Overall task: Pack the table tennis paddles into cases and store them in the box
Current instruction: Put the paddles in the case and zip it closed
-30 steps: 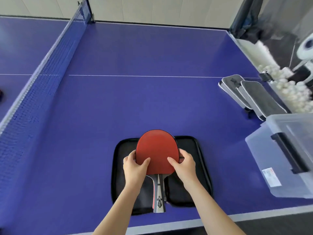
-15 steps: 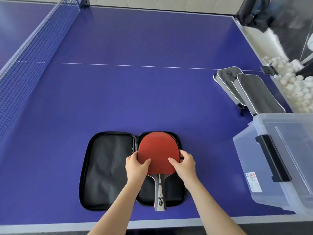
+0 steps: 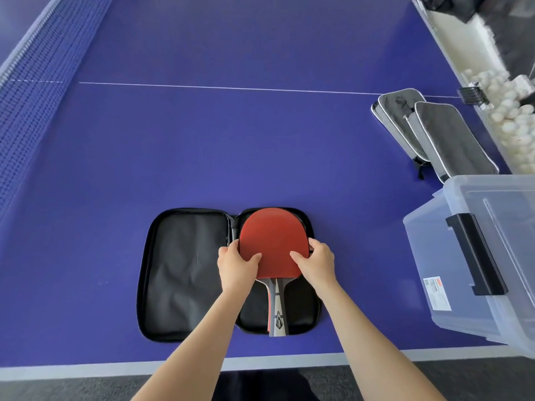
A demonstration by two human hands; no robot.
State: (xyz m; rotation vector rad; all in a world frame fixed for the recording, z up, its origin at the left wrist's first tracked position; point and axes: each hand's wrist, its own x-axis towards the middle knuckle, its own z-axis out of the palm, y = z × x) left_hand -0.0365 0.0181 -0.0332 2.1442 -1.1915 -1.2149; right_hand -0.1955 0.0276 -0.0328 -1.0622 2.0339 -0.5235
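Head view, looking down at a purple table tennis table (image 3: 202, 146). A black zip case (image 3: 185, 273) lies opened flat near the front edge. A red paddle (image 3: 273, 241) sits in the case's right half, handle toward the person. The left hand (image 3: 236, 267) grips the blade's left edge, thumb on the red rubber. The right hand (image 3: 317, 263) grips the right edge the same way. At right, 2 grey closed cases (image 3: 434, 134) overlap, near a clear plastic box (image 3: 474, 256) with a black latch. White balls (image 3: 512, 117) sit beyond the table's right edge. The net (image 3: 34, 79) runs along the left.
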